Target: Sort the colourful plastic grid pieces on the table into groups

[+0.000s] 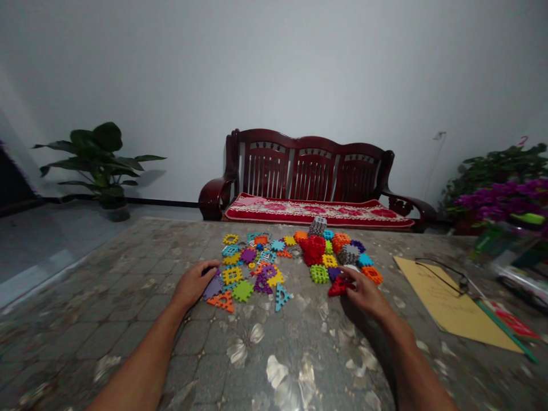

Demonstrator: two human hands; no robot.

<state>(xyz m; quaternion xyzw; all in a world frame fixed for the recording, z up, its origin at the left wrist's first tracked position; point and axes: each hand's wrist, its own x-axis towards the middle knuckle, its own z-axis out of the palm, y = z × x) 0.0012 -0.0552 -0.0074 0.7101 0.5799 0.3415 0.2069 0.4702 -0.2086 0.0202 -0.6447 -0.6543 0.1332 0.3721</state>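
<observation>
One triangular piece (pixel 337 287) (bright red) in the right hand (pixel 363 290).

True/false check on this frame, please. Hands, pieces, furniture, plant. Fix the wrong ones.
1. The right hand is at a red piece. True.
2. The left hand is on the yellow paper. False: it is at a purple piece; the paper lies over on the right.
3. A wooden bench with a red cover stands beyond the table. True.
4. The leafy plant on the left stands on the table. False: its pot is on the floor.
</observation>
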